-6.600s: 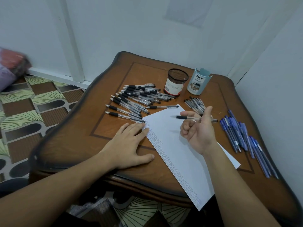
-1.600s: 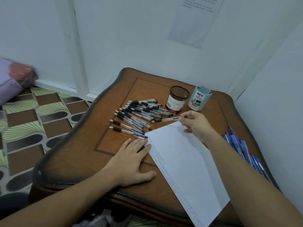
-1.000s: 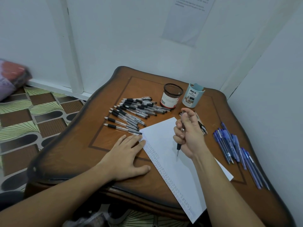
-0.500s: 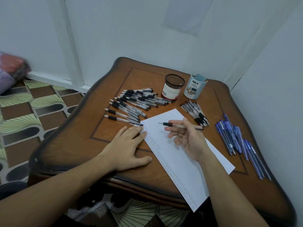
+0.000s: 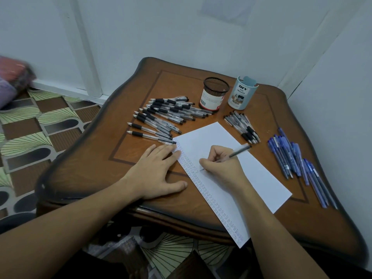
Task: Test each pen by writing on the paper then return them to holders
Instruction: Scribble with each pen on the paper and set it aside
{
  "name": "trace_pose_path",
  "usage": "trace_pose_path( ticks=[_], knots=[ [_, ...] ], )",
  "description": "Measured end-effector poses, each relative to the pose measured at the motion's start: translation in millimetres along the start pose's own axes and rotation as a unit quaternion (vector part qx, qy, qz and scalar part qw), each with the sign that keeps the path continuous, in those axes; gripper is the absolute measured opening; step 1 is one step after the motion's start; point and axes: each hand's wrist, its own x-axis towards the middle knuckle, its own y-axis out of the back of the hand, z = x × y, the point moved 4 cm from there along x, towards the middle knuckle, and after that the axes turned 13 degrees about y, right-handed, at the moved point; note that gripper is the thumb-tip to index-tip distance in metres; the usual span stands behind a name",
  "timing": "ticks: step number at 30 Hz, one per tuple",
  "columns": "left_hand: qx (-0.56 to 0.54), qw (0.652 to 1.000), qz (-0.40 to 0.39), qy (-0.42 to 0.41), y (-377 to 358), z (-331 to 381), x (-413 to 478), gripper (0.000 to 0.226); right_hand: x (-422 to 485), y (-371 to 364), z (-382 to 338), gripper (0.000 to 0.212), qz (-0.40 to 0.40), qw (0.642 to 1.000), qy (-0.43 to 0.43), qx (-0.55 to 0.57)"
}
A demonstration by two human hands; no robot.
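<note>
Right grip dropped from mid-air onto paper, now pinching pen in a writing hold, tip touching the sheet just beside the margin scribbles. Left grip flat, fingers spread, pinning paper's edge to desk. Best bet: short light stroke on blank space (not over old marks), left pressing firm so sheet won't slide.

wooden table on patterned floor beside white wall.
</note>
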Motion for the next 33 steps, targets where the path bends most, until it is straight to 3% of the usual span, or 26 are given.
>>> trace_pose_path(
  ticks=[4,33],
  knots=[
    [-0.001,1.0,0.001,0.001,-0.7,0.0,0.1,0.106,-3.0,-3.4,3.0,0.037,0.043,0.999,0.007,-0.009],
    [0.004,1.0,0.006,0.003,1.8,2.4,-1.3,0.104,-3.5,-4.5,5.4,0.037,0.024,0.999,0.019,-0.023]
  ],
)
